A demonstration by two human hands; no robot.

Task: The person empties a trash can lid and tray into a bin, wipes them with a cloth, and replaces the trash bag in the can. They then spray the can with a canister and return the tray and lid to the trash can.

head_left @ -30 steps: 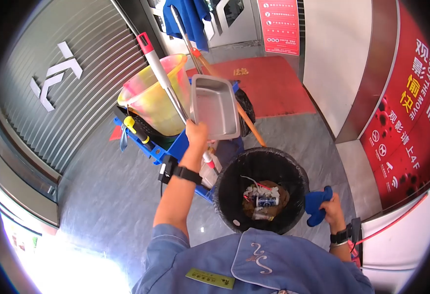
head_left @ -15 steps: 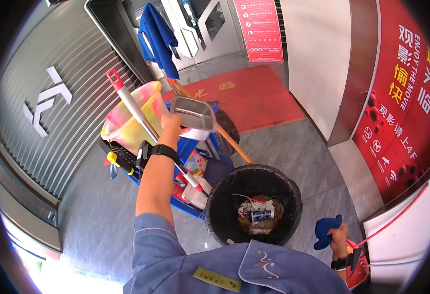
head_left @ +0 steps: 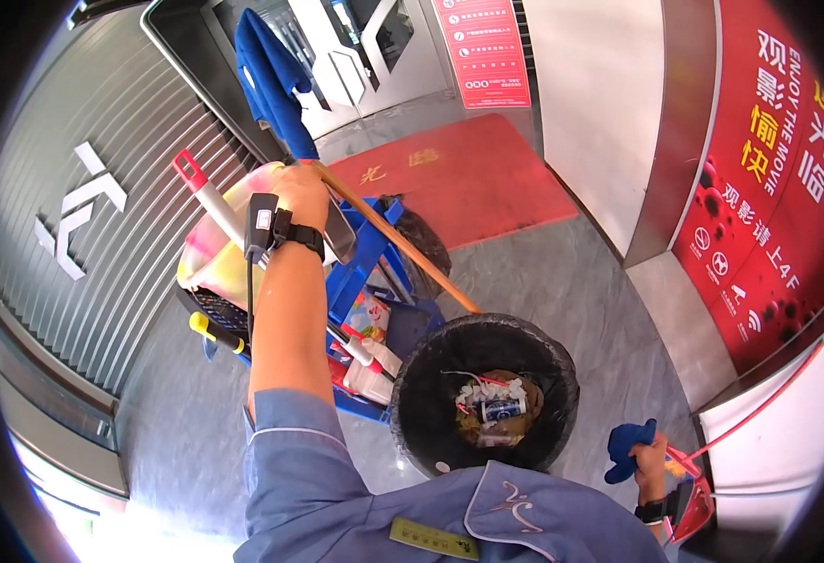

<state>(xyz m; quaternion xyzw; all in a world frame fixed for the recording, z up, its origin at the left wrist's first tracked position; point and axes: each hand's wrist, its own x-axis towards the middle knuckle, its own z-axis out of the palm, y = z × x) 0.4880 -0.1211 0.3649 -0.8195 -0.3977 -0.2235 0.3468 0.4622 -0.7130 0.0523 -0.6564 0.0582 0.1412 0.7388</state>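
Note:
My left hand (head_left: 301, 194) reaches over the cart, its fingers wrapped round a rectangular stainless-steel pan (head_left: 340, 233). The pan is tipped steeply beside a pink-and-yellow bucket (head_left: 213, 263), and my hand and wrist hide much of it. On the right, low down, my right hand (head_left: 650, 456) is closed on a bunched blue cloth (head_left: 625, 450). A black-lined bin (head_left: 416, 413) with paper scraps and a can inside stands in front of me.
The blue cart (head_left: 360, 272) carries bottles and packets. A wooden pole (head_left: 412, 249) leans there, with another blue cloth (head_left: 271, 80) nearby. A red dustpan (head_left: 698, 507) is beside my right hand. A red mat (head_left: 487, 178) lies before the doors.
My left hand has moved up and left toward the bucket, turning the steel pan from near level to steeply tipped. My right hand still grips the blue cloth, almost unmoved.

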